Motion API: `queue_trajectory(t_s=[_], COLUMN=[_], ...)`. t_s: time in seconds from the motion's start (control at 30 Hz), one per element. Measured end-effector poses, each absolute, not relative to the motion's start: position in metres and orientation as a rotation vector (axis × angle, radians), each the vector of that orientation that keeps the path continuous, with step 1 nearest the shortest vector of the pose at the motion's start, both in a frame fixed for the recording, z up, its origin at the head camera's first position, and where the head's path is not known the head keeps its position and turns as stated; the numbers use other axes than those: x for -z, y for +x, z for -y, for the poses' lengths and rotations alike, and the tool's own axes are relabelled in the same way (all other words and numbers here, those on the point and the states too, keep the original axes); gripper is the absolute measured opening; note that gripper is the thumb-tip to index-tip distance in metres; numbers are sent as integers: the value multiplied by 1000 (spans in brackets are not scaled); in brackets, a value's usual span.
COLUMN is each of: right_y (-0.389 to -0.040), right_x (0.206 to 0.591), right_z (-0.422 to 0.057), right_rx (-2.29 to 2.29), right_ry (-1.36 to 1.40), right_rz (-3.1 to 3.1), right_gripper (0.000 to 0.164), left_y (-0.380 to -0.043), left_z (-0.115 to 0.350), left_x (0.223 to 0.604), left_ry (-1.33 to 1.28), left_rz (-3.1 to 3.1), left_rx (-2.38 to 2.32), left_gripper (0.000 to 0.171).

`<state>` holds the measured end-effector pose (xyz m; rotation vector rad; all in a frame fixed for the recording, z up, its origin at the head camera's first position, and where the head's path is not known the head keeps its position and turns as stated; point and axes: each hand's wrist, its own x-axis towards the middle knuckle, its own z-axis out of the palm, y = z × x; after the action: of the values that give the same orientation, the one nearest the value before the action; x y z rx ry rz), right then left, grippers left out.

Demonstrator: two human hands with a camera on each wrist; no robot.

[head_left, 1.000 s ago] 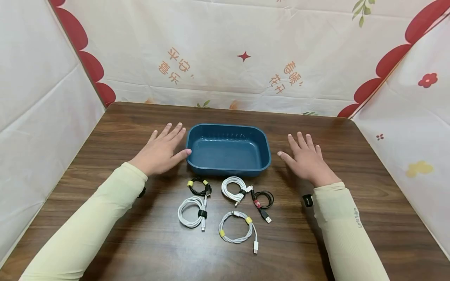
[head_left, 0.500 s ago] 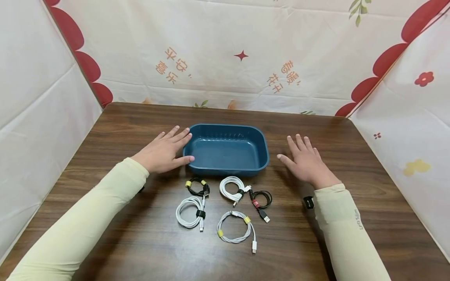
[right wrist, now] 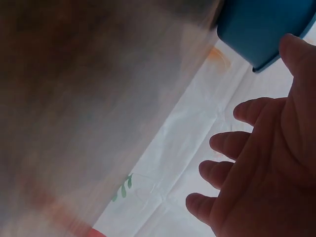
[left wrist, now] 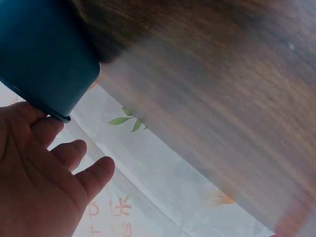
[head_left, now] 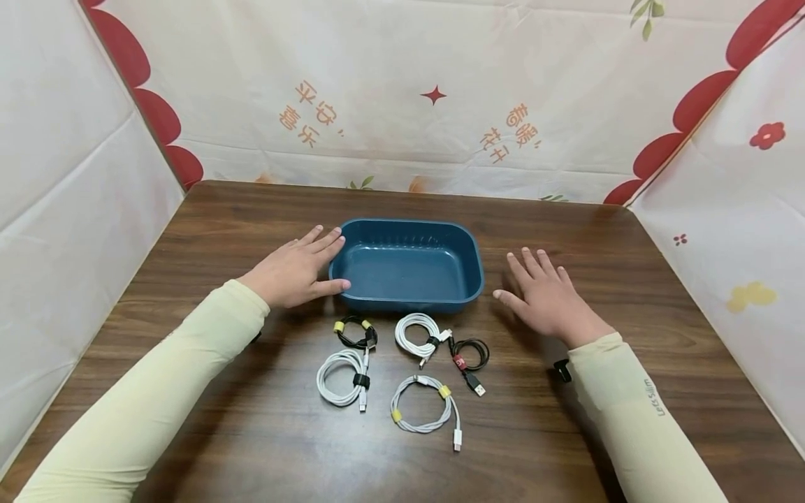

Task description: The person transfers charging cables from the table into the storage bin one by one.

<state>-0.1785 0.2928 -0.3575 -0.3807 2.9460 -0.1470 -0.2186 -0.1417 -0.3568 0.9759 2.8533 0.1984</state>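
Observation:
A blue rectangular plastic basin stands on the wooden table in the head view, with nothing inside. My left hand rests on its left rim, fingers spread and palm down; the left wrist view shows the fingertips right at the basin's rim. To the basin's right, my right hand hovers with fingers extended, apart from it and holding nothing. Several coiled cables lie in front: a black one, a white one, a black USB cable, a white one and a pale one.
The brown wooden table reaches to a printed white cloth hung behind it. White cloth also hangs at the left and right sides. The coils have yellow, black or red straps.
My left hand has shifted slightly right onto the basin's rim. My right hand has dipped slightly toward me. The cables and basin lie as before.

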Motion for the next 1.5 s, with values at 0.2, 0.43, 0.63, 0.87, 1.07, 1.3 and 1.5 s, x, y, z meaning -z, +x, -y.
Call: queue_trajectory(t_s=[0.2,0.43,0.63,0.87,1.07,1.3,1.5], right_y=[-170,-156,-141,-125,-120,-118,-119], right_x=[361,360,358,359,359,366,372], right_z=[-288,-280,-278,-281,-277,-270,-265], right_rx=[110,102,77,67,80,87,77], right_ry=[-468,-543,-575,-633,-679,-808,-861], right_rz=[-2953,-2941,-2923,-2909,-2898,-2894,-2894], right_gripper=[82,81,82,82,85,79,83], left_y=[-218,-219,-216,-215,-216,-214,-213], left_z=[144,144,143,136,136,137,139], left_x=[356,358,361,361,358,357,357], left_ry=[959,965,945,925,906,904,901], left_rz=[-2859,-2876,-2868,-2883,-2899,-2911,-2904], left_rx=[-215,-248,-255,-223,-185,-160,-171], left_gripper=[92,90,91,90,89,87,88])
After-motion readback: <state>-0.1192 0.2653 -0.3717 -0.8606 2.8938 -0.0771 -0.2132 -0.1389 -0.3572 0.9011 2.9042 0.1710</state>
